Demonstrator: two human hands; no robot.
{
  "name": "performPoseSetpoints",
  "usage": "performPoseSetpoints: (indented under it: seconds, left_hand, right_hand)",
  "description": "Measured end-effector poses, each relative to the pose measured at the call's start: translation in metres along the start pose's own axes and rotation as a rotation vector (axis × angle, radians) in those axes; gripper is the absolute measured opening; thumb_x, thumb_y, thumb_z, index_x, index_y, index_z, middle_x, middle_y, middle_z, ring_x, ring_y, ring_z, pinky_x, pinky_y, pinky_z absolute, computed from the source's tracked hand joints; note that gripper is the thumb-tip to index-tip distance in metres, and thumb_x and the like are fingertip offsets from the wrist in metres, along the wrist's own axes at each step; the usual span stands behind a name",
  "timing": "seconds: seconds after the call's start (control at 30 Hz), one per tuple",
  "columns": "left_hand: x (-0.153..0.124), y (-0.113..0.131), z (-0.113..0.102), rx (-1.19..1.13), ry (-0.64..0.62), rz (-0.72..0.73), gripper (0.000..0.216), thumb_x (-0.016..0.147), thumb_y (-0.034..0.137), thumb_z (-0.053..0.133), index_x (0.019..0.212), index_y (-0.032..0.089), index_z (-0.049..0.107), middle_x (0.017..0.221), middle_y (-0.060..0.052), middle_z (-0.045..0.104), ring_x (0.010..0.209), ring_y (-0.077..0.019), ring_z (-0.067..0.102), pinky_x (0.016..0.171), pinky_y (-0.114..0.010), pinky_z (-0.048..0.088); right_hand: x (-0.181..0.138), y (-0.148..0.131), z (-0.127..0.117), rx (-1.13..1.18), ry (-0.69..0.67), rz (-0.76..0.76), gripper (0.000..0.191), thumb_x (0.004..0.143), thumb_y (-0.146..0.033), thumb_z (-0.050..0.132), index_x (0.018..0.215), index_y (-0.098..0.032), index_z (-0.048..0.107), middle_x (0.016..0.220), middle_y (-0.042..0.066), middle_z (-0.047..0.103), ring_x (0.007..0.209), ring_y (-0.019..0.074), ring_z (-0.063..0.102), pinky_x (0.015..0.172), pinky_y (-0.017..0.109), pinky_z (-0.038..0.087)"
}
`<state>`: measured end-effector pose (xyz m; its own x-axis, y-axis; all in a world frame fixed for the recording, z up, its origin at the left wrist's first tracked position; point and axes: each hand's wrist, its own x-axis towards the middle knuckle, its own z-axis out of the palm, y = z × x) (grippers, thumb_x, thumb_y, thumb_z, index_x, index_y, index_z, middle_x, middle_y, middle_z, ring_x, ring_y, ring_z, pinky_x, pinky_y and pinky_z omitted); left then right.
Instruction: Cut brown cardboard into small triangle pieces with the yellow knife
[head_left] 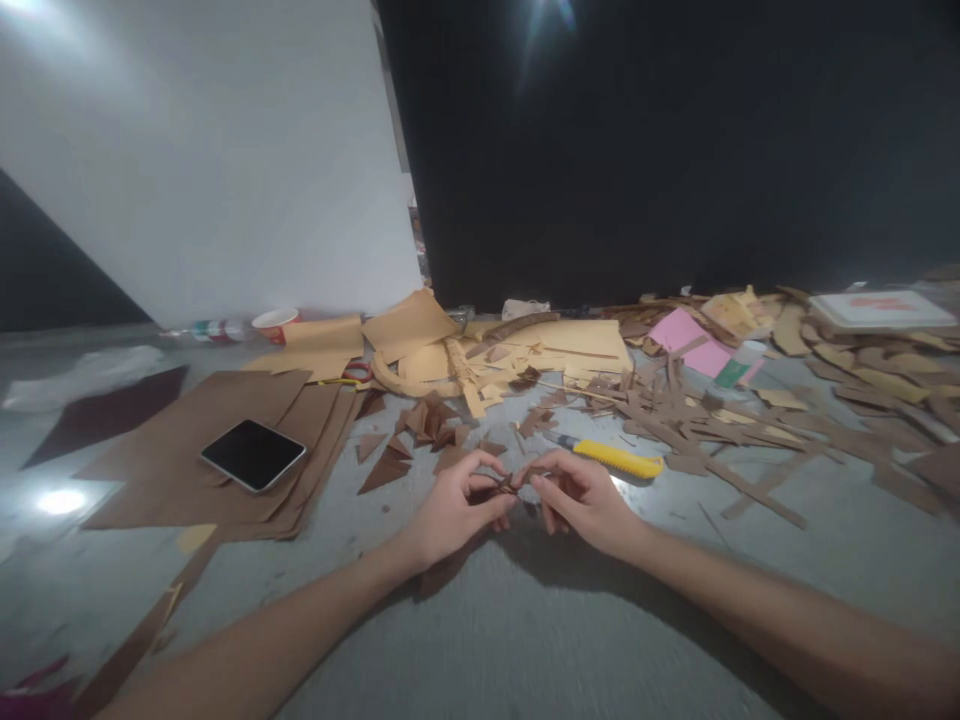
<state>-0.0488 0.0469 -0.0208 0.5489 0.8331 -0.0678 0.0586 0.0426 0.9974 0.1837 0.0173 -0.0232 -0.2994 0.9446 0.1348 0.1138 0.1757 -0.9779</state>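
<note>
My left hand (459,508) and my right hand (581,500) meet over the grey tabletop, fingertips nearly touching. Pinched between them is a small brown paper piece (507,482), mostly covered by the fingers. Both hands are closed on it. Just behind my right hand lies a yellow utility knife (619,459), its blade pointing left. Several dark brown paper triangles (388,468) are scattered behind and to the left of my left hand.
A phone (253,455) rests on stacked brown sheets (161,450) at left. Tan paper (577,345) and a red paper cup (276,324) are at the back. Brown strips (742,490) litter the right side, near pink paper (690,342) and a white box (881,310).
</note>
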Motion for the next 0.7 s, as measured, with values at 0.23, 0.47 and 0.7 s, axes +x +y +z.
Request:
performPoseSetpoints:
  seconds: [0.23, 0.47, 0.7]
  left_hand:
    - [-0.0027, 0.001, 0.0011, -0.002, -0.008, -0.002, 0.046, 0.09, 0.053, 0.085, 0.111, 0.024, 0.055, 0.081, -0.001, 0.076, 0.068, -0.0173, 0.07, 0.069, -0.028, 0.054]
    - [-0.0047, 0.0044, 0.0028, 0.1, -0.024, 0.064, 0.032, 0.1, 0.05, 0.074, 0.098, 0.021, 0.062, 0.076, -0.001, 0.073, 0.068, -0.0165, 0.069, 0.068, -0.028, 0.054]
    - [-0.0038, 0.0059, 0.0043, 0.079, -0.028, 0.048, 0.032, 0.098, 0.049, 0.074, 0.096, 0.02, 0.06, 0.073, -0.002, 0.073, 0.065, -0.0163, 0.068, 0.068, -0.029, 0.055]
  right_hand:
    - [0.0038, 0.0017, -0.0005, 0.034, -0.08, 0.052, 0.047, 0.103, -0.068, 0.062, 0.107, -0.021, 0.066, 0.056, -0.006, 0.062, 0.041, 0.0116, 0.057, 0.043, 0.021, 0.043]
    - [0.0046, -0.0042, 0.0003, -0.038, -0.058, 0.057, 0.049, 0.103, -0.069, 0.06, 0.103, -0.021, 0.066, 0.055, -0.006, 0.059, 0.043, 0.0111, 0.054, 0.044, 0.021, 0.04]
    - [0.0075, -0.0023, 0.001, -0.077, 0.076, -0.011, 0.044, 0.101, -0.066, 0.066, 0.097, -0.022, 0.066, 0.063, -0.004, 0.059, 0.05, 0.012, 0.054, 0.05, 0.024, 0.043]
